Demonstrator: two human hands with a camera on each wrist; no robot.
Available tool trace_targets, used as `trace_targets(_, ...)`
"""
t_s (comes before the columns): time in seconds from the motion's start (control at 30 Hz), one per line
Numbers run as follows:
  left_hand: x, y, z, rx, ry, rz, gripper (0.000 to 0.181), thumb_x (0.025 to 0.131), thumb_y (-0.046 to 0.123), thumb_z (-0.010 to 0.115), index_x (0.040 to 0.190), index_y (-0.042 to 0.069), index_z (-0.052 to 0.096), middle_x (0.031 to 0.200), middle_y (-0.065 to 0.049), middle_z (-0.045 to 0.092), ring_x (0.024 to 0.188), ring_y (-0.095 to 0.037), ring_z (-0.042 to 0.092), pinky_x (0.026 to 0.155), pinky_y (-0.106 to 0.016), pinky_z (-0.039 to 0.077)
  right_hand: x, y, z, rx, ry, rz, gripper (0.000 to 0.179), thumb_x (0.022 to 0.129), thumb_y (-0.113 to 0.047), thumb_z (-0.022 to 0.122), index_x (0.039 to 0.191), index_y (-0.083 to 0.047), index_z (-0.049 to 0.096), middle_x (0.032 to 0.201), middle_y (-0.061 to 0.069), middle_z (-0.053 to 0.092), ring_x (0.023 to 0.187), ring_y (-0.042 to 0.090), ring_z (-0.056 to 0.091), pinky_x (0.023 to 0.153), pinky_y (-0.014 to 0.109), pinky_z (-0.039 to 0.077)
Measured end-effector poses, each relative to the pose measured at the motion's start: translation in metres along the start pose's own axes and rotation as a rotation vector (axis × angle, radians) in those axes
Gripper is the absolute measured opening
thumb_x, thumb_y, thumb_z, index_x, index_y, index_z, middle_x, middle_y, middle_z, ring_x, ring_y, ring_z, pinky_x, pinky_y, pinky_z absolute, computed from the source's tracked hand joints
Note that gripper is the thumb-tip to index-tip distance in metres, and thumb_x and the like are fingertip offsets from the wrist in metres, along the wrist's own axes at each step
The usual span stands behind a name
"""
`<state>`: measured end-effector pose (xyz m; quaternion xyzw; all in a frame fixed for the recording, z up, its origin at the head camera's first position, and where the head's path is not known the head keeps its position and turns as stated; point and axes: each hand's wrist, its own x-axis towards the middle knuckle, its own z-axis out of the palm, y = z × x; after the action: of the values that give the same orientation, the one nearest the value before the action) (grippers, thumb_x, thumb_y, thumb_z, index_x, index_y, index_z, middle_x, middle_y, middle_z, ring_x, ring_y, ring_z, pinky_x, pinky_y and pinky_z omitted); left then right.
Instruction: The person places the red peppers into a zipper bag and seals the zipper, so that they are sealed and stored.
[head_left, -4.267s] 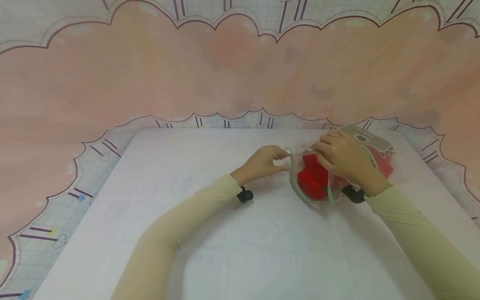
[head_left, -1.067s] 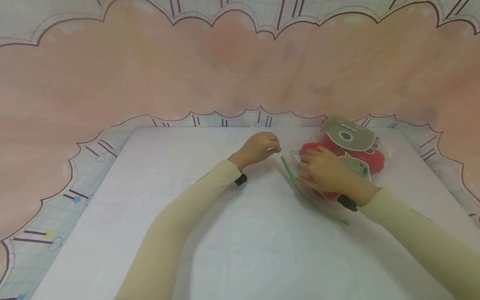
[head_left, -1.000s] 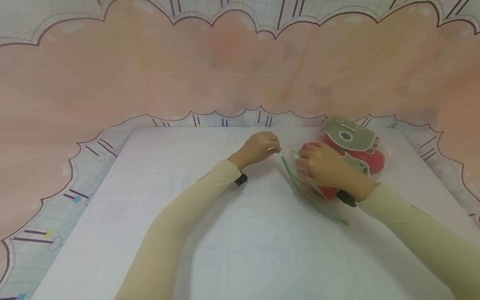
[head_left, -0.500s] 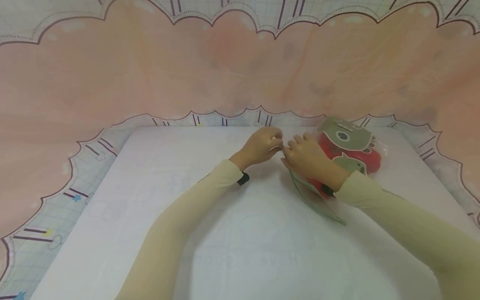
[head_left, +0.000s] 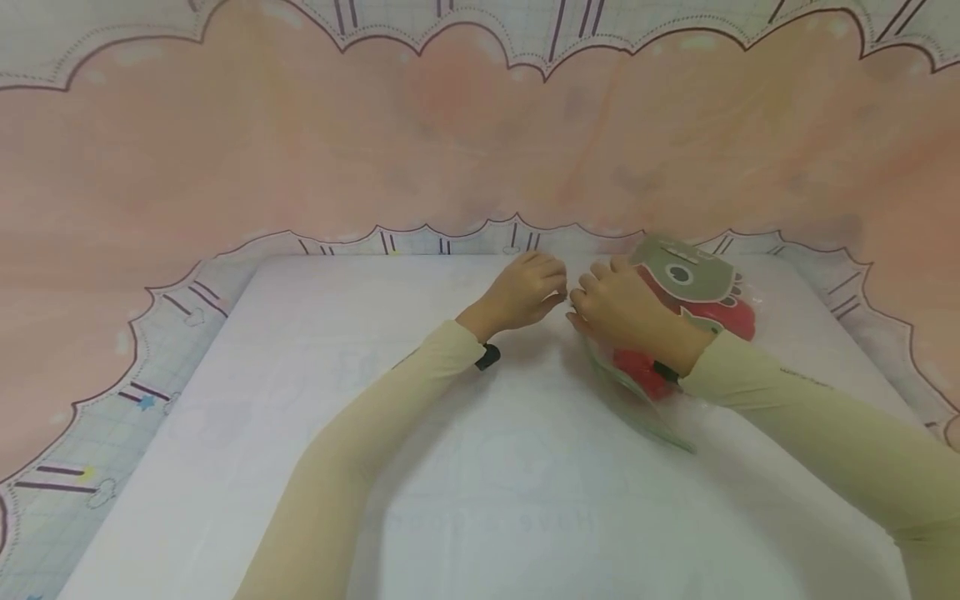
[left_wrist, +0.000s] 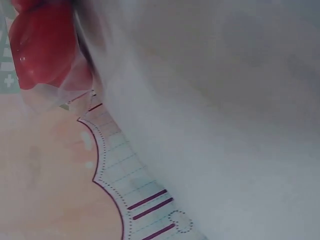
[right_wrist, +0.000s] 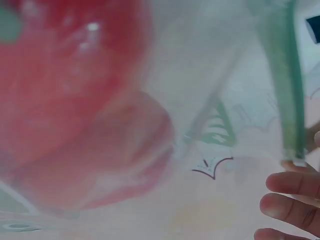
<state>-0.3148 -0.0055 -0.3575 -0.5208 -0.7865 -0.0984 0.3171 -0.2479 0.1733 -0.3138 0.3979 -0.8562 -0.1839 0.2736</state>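
Note:
A clear zip bag point(head_left: 697, 265) with a printed green dinosaur and red, rounded things point(head_left: 738, 321) inside lies at the right of the table's back half. Its green edging strip point(head_left: 637, 417) curves toward the front; the right wrist view shows this strip point(right_wrist: 290, 80) ending in a pale tip at the fingers point(right_wrist: 295, 207). My left hand point(head_left: 517, 293) pinches with thumb and forefinger at the bag's left corner. Just to its right, my right hand point(head_left: 626, 307) has curled fingers at the same corner and covers part of the bag. A small gap shows between the hands.
A white table point(head_left: 480, 467) lies under both arms. Its back edge meets a peach curtain point(head_left: 360, 150) with scalloped, striped trim. Small black cameras sit under the wrists, one of them at the left cuff point(head_left: 489, 358).
The right hand has come leftward from over the bag to its corner beside the left hand, then slid slightly back right. Earlier, the left hand closed finger and thumb on the strip's end.

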Motion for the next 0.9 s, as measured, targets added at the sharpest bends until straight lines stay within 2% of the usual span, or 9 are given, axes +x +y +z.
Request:
trace_targets(0.2, 0.005, 0.005, -0.007, 0.104, 0.061, 0.071, 0.008, 0.087, 0.012, 0.062, 0.082, 0.009, 0.067, 0.088, 0.0, 0.065, 0.094, -0.017, 0.062, 0.097, -0.029, 0.046, -0.001, -0.001, 0.002, -0.024, 0.029, -0.004, 0.035, 0.08, -0.031, 0.07, 0.063, -0.003, 0.057, 0.055, 0.008, 0.051, 0.053, 0.024, 0.047, 0.055, 0.035, 0.038)
trace_targets(0.37, 0.007, 0.008, -0.01, 0.126, 0.075, 0.105, 0.01, 0.087, 0.012, 0.06, 0.081, 0.009, 0.067, 0.086, -0.001, 0.065, 0.092, -0.018, 0.062, 0.095, -0.029, 0.046, 0.0, -0.001, 0.003, -0.003, 0.06, 0.002, 0.035, 0.079, -0.026, 0.069, 0.057, -0.003, 0.054, 0.052, 0.008, 0.05, 0.05, 0.024, 0.046, 0.054, 0.034, 0.037)
trace_targets(0.53, 0.008, 0.011, -0.011, 0.13, 0.084, 0.113, 0.012, 0.088, 0.012, 0.058, 0.08, 0.008, 0.067, 0.086, -0.001, 0.065, 0.091, -0.018, 0.062, 0.094, -0.028, 0.045, -0.001, -0.001, 0.007, 0.005, 0.143, -0.007, 0.035, 0.077, -0.019, 0.067, 0.051, -0.005, 0.049, 0.048, 0.006, 0.045, 0.045, 0.022, 0.041, 0.05, 0.032, 0.034)
trace_targets(0.73, 0.008, 0.014, -0.014, 0.15, 0.095, 0.109, 0.011, 0.088, 0.012, 0.059, 0.08, 0.009, 0.067, 0.087, -0.001, 0.066, 0.091, -0.017, 0.062, 0.095, -0.029, 0.046, -0.002, 0.0, 0.01, 0.023, 0.231, -0.035, 0.031, 0.073, -0.012, 0.064, 0.05, -0.005, 0.045, 0.046, 0.004, 0.041, 0.043, 0.018, 0.035, 0.047, 0.031, 0.03)
trace_targets(0.9, 0.009, 0.015, -0.016, 0.152, 0.08, 0.106, 0.011, 0.089, 0.013, 0.06, 0.082, 0.01, 0.068, 0.088, 0.0, 0.067, 0.093, -0.017, 0.062, 0.097, -0.029, 0.045, -0.003, 0.001, 0.009, 0.033, 0.238, -0.047, 0.029, 0.07, -0.008, 0.063, 0.049, -0.006, 0.043, 0.045, 0.003, 0.039, 0.042, 0.018, 0.033, 0.048, 0.03, 0.028)
